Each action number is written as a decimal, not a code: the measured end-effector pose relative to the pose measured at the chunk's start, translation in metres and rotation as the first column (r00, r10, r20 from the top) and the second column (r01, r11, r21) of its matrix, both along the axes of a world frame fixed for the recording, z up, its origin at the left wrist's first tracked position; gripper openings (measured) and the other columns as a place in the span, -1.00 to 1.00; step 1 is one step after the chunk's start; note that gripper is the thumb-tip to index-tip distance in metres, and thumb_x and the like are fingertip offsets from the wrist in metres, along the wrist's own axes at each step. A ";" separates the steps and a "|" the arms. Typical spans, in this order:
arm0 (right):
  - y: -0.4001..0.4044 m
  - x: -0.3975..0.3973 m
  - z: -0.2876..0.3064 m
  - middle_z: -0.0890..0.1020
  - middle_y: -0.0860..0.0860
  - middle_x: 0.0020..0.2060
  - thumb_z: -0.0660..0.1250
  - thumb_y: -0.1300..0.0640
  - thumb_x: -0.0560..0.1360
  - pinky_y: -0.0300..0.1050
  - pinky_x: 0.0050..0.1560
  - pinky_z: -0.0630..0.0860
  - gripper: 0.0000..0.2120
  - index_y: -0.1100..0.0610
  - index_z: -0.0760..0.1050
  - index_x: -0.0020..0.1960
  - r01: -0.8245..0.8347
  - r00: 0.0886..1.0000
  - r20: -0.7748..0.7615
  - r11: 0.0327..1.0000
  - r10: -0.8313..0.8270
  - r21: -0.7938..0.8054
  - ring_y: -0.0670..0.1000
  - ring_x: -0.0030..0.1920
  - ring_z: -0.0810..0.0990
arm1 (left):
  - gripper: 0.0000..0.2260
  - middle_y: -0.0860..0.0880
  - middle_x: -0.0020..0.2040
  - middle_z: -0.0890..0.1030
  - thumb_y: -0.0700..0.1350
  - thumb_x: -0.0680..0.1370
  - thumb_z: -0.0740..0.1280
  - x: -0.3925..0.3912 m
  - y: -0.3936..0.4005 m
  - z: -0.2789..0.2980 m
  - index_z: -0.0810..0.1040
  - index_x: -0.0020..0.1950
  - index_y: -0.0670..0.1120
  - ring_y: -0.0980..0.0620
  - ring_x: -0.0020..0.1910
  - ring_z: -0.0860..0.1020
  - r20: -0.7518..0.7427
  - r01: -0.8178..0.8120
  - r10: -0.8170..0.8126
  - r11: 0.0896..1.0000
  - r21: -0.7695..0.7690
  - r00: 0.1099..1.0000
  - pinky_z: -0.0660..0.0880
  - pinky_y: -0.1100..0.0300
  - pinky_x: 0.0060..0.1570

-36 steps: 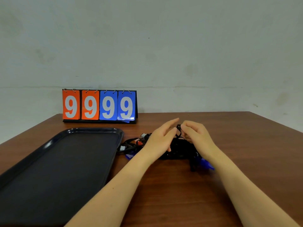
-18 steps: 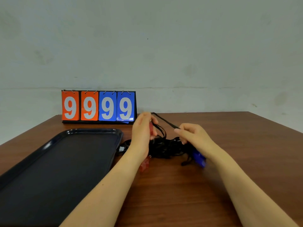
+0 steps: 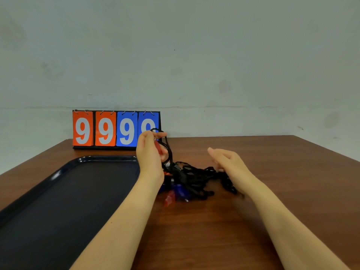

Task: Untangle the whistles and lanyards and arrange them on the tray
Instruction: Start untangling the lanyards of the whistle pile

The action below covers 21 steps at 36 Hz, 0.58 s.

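We note the left hand point(image 3: 151, 152) raised above the table point(image 3: 272, 191), fingers pinched on a black lanyard point(image 3: 169, 151) that runs down into the tangle point(image 3: 192, 179); a red whistle point(image 3: 160, 150) shows inside that grip; the right hand point(image 3: 228, 162) hovers with fingers loosely spread at the right edge of the heap, and contact with the cords cannot be judged; blue whistles point(image 3: 180, 190) and another red one lie at the heap's near side; the dark tray point(image 3: 81, 159) sits just left; the scoreboard point(image 3: 115, 129) stands behind.
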State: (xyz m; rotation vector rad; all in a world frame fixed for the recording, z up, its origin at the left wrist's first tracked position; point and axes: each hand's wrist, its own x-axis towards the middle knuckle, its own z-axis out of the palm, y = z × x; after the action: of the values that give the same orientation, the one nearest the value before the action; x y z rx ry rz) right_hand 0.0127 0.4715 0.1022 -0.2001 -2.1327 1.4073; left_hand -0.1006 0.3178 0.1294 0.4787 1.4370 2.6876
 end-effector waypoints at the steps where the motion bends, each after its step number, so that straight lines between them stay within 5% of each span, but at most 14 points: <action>1: 0.000 0.000 0.000 0.30 -0.02 -0.40 0.26 -0.06 0.57 -0.19 -0.12 0.35 -0.62 0.14 0.29 -0.30 0.001 1.000 0.010 1.000 -0.001 0.008 -0.04 -0.35 0.33 | -0.82 0.01 -0.19 0.66 -0.18 0.64 0.10 0.000 0.000 0.000 0.46 -0.04 -0.17 0.14 -0.56 0.32 -0.005 0.006 -0.006 1.000 -0.006 1.000 0.21 0.31 -0.57; 5: -0.004 -0.006 -0.010 0.58 -0.10 -0.03 0.28 -0.05 0.56 -0.28 -0.02 0.46 -0.87 -0.04 0.54 0.04 -0.043 0.994 0.106 0.987 0.026 0.157 -0.15 -0.08 0.56 | -0.78 -0.02 -0.20 0.65 -0.19 0.64 0.11 0.001 0.001 0.000 0.48 -0.13 -0.16 0.13 -0.55 0.32 -0.030 0.054 -0.055 0.998 -0.029 0.998 0.23 0.30 -0.57; 11: -0.024 -0.018 -0.025 0.52 -0.22 0.11 0.25 -0.05 0.58 -0.35 0.04 0.43 -0.69 -0.15 0.44 0.32 -0.104 0.985 0.166 0.911 0.040 0.400 -0.30 0.10 0.47 | -0.60 -0.07 -0.34 0.48 -0.16 0.61 0.16 0.006 0.001 0.000 0.56 -0.40 -0.01 0.09 -0.52 0.26 -0.037 0.228 -0.230 0.972 -0.052 0.972 0.12 0.26 -0.51; 15: -0.035 -0.022 -0.028 0.54 -0.21 0.08 0.24 -0.10 0.57 -0.33 0.14 0.38 -0.69 -0.07 0.49 0.28 -0.145 0.980 0.191 0.875 0.061 0.462 -0.24 0.13 0.45 | -0.78 0.00 -0.37 0.48 -0.16 0.61 0.16 0.005 0.000 0.002 0.45 -0.24 -0.07 0.10 -0.52 0.29 -0.022 0.288 -0.289 0.957 -0.040 0.957 0.12 0.28 -0.54; 21: -0.045 -0.027 -0.029 0.51 -0.28 -0.04 0.24 -0.39 0.37 -0.11 0.19 0.40 -0.54 -0.12 0.54 0.10 -0.065 0.992 0.124 0.853 0.000 0.518 -0.22 0.10 0.41 | -0.74 0.01 -0.37 0.48 -0.19 0.58 0.17 0.005 -0.001 0.005 0.46 -0.30 -0.07 0.12 -0.55 0.29 -0.024 0.223 -0.225 0.974 -0.045 0.974 0.14 0.30 -0.56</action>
State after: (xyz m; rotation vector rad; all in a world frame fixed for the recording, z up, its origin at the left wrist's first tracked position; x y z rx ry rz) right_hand -0.0138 0.4261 0.0729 -0.0344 -2.5401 0.7948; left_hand -0.0955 0.3167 0.1348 0.6373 1.3524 2.4793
